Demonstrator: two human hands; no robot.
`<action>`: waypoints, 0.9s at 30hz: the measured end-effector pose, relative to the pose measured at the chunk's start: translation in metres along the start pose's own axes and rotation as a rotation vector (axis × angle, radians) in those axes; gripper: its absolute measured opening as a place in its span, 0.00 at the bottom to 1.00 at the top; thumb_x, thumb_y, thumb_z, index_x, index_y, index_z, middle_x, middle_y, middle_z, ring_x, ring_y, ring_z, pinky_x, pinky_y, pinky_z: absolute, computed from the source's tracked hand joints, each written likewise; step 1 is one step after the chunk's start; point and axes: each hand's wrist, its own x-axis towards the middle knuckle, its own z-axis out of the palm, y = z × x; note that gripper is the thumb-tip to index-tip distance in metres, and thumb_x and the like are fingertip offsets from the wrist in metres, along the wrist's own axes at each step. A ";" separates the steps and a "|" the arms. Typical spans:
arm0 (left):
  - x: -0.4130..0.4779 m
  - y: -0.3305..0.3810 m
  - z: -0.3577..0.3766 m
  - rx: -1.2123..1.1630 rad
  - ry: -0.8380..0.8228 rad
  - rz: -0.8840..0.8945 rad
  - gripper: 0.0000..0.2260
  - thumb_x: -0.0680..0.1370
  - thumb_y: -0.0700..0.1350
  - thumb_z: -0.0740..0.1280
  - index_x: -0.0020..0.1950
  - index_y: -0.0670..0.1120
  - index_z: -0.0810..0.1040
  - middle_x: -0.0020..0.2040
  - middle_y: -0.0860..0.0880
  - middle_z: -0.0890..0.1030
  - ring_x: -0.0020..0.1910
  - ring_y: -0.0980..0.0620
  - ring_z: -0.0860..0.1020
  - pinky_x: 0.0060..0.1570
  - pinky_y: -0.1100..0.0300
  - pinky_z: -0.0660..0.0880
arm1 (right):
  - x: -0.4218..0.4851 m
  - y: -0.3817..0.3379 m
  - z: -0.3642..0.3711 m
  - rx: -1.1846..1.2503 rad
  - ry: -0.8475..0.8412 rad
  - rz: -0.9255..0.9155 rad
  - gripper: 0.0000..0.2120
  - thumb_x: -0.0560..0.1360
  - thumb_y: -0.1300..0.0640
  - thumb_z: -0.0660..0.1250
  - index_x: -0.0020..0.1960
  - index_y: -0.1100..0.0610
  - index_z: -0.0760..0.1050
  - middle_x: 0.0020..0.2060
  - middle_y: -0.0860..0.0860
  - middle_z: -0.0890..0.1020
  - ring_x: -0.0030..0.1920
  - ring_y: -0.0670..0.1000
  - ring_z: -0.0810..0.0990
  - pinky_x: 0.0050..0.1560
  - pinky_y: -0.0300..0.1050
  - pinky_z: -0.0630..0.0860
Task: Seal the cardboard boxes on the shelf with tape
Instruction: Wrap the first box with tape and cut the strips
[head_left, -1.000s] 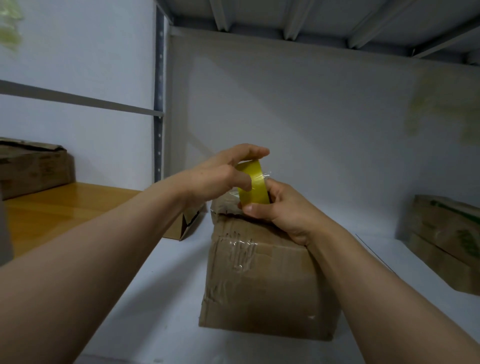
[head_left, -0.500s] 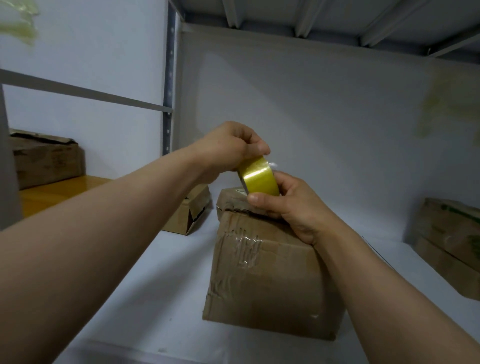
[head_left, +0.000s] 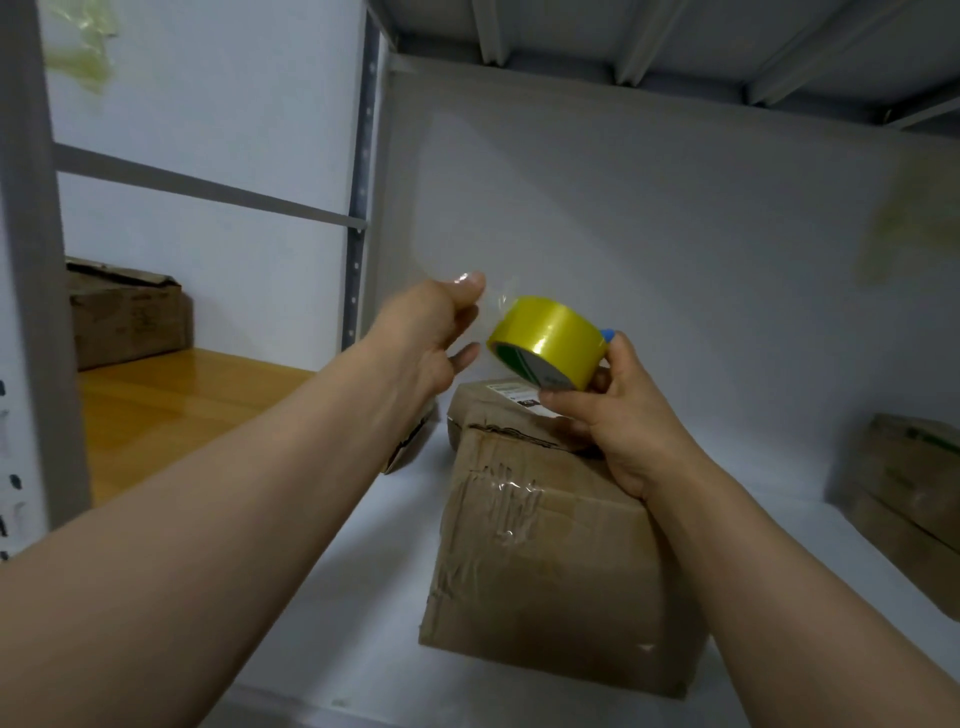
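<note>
A worn cardboard box (head_left: 550, 561) with crinkled old tape on its side stands on the white shelf (head_left: 363, 597). Above its far end, my right hand (head_left: 618, 415) grips a yellow roll of clear tape (head_left: 550, 340). My left hand (head_left: 434, 332) is just left of the roll and pinches the free end of the tape, with a short clear strip stretched between the hand and the roll. A second, smaller box (head_left: 410, 441) lies behind my left wrist, mostly hidden.
Two stacked cardboard boxes (head_left: 914, 499) sit at the right end of the shelf. Left of the upright post (head_left: 358, 208) lies a wooden shelf (head_left: 171, 405) with another box (head_left: 130, 312). The shelf above has metal ribs close overhead.
Both hands have lifted the roll higher above the box. My left hand has drawn the tape end away to the left, opening a short strip.
</note>
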 end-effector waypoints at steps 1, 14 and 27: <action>0.001 -0.001 -0.004 0.003 0.021 0.022 0.07 0.77 0.40 0.72 0.53 0.46 0.78 0.52 0.49 0.82 0.54 0.53 0.81 0.58 0.49 0.78 | 0.000 0.000 -0.002 0.033 0.024 0.015 0.26 0.71 0.69 0.74 0.58 0.45 0.70 0.54 0.56 0.80 0.56 0.59 0.81 0.55 0.60 0.81; -0.005 -0.019 -0.028 0.070 0.088 0.082 0.03 0.79 0.41 0.69 0.52 0.46 0.81 0.48 0.49 0.86 0.52 0.52 0.85 0.58 0.54 0.76 | 0.001 -0.007 0.001 0.116 0.090 0.048 0.29 0.78 0.63 0.69 0.71 0.43 0.62 0.61 0.46 0.75 0.58 0.49 0.78 0.47 0.51 0.80; -0.014 -0.043 -0.018 -0.188 0.031 -0.086 0.06 0.79 0.36 0.66 0.46 0.46 0.78 0.39 0.50 0.83 0.38 0.58 0.81 0.48 0.60 0.75 | 0.002 -0.010 0.007 0.059 0.205 0.053 0.22 0.82 0.65 0.61 0.65 0.42 0.60 0.52 0.43 0.74 0.52 0.46 0.78 0.55 0.60 0.81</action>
